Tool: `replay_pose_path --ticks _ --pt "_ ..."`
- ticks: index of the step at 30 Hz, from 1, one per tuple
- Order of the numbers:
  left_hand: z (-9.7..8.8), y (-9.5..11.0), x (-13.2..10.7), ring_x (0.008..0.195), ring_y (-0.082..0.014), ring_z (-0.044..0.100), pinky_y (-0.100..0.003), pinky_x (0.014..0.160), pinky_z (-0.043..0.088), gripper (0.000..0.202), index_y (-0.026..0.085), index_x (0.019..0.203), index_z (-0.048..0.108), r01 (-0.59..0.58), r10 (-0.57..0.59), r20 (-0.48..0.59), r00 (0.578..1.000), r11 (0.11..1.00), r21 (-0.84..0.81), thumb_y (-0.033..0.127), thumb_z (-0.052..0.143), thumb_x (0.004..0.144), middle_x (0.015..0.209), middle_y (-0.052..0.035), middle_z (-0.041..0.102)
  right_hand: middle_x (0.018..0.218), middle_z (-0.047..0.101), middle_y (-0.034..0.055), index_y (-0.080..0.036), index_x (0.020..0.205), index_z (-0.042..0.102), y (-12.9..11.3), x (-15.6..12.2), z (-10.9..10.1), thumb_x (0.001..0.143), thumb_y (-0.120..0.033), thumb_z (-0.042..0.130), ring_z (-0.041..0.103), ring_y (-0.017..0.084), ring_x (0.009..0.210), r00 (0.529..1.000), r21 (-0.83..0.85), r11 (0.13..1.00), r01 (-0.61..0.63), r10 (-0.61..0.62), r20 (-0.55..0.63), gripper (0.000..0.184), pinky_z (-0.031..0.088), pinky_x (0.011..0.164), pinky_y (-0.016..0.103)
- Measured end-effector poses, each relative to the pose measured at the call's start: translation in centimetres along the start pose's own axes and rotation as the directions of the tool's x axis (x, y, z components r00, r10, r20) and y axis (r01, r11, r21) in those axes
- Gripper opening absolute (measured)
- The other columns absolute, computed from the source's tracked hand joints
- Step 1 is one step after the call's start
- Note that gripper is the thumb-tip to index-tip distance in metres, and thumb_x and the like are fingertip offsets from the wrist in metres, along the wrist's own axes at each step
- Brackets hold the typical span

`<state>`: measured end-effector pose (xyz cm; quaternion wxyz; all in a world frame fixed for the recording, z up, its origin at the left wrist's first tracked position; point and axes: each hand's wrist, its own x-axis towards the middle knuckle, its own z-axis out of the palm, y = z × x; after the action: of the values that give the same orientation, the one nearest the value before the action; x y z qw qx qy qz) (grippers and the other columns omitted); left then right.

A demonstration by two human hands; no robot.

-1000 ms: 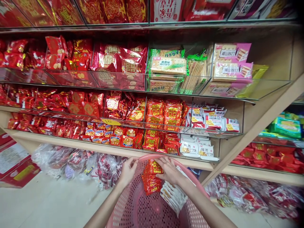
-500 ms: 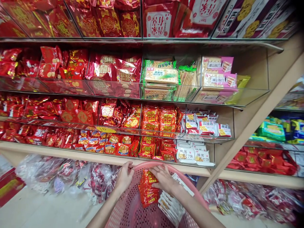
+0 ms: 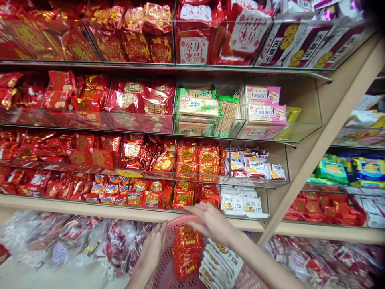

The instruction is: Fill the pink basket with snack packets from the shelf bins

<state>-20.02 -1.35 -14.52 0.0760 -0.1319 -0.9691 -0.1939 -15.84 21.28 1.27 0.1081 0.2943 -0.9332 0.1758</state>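
Observation:
A pink perforated basket (image 3: 168,277) sits at the bottom centre, holding a stack of red-orange snack packets (image 3: 186,251) and a row of white cracker packets (image 3: 218,263). My left hand (image 3: 155,247) grips the basket's rim on the left side. My right hand (image 3: 210,220) hovers above the basket's far rim with fingers stretched out flat, holding nothing, just in front of the lowest shelf's red-orange packets (image 3: 183,196) and white cracker packets (image 3: 240,204).
Glass-fronted shelves (image 3: 210,176) run across the view, packed with red snack packets, green and pink cracker packs (image 3: 261,108). A slanted wooden upright (image 3: 315,144) stands at the right. Clear bags of sweets (image 3: 75,241) lie on the floor under the shelf.
My right hand has let go of the red-orange packets in the basket and lifted toward the lowest shelf, fingers opened. The view has tilted upward; my left hand stays on the rim.

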Motion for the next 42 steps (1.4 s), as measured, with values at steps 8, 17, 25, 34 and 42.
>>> replay_pose_path --ticks 8,17,25,34,42 --pt "0.5 -0.5 0.2 0.119 -0.0198 0.054 -0.033 0.101 0.043 0.047 0.023 0.131 0.051 0.015 -0.016 0.008 1.0 0.998 0.062 0.021 0.029 0.09 0.131 -0.0076 0.057 0.11 0.063 0.0113 -0.013 0.122 0.054 5.0 8.2 -8.8 0.093 -0.022 0.039 0.054 0.022 0.099 0.924 -0.308 0.951 -0.039 -0.083 -0.374 0.034 0.043 0.089 0.038" --pt "-0.2 0.1 0.0 0.122 -0.0221 0.052 -0.036 0.104 0.039 0.048 0.017 0.132 0.049 0.001 -0.004 0.035 0.999 0.996 0.094 0.016 0.028 0.09 0.132 -0.0125 0.055 0.125 0.057 0.0115 -0.014 0.129 0.045 6.0 13.5 -9.0 0.089 -0.021 0.048 0.044 0.028 0.114 0.952 -0.496 0.868 -0.014 -0.14 -0.272 0.041 0.035 0.094 0.046" --pt "0.0 0.0 -0.3 0.122 -0.0204 0.051 -0.035 0.105 0.038 0.048 0.017 0.134 0.047 -0.009 0.006 0.03 1.0 0.993 0.117 0.015 0.027 0.091 0.134 -0.0118 0.054 0.112 0.055 0.0131 -0.015 0.124 0.049 5.3 13.3 -8.9 0.086 -0.024 0.054 0.047 0.028 0.101 0.941 -0.552 0.83 -0.079 -0.12 -0.316 0.039 0.037 0.087 0.042" --pt "0.5 -0.2 -0.4 0.121 -0.0222 0.053 -0.037 0.101 0.042 0.046 0.017 0.135 0.046 0.0 -0.002 0.014 1.0 0.992 0.129 0.017 0.028 0.092 0.13 -0.0128 0.056 0.108 0.058 0.0104 -0.018 0.1 0.056 5.7 13.2 -9.0 0.084 -0.027 0.059 0.049 0.026 0.097 0.934 -0.444 0.891 -0.098 -0.072 -0.349 0.018 0.037 0.083 0.039" --pt "1.1 -0.6 -0.4 0.119 -0.0218 0.054 -0.037 0.101 0.042 0.045 0.016 0.134 0.046 -0.034 0.039 -0.034 0.999 0.989 0.143 0.016 0.033 0.091 0.131 -0.013 0.056 0.095 0.063 0.0059 -0.02 0.094 0.055 4.3 10.2 -10.9 0.086 -0.027 0.056 0.053 0.022 0.089 0.861 -0.239 0.971 0.003 -0.124 -0.493 0.011 0.037 0.079 0.035"
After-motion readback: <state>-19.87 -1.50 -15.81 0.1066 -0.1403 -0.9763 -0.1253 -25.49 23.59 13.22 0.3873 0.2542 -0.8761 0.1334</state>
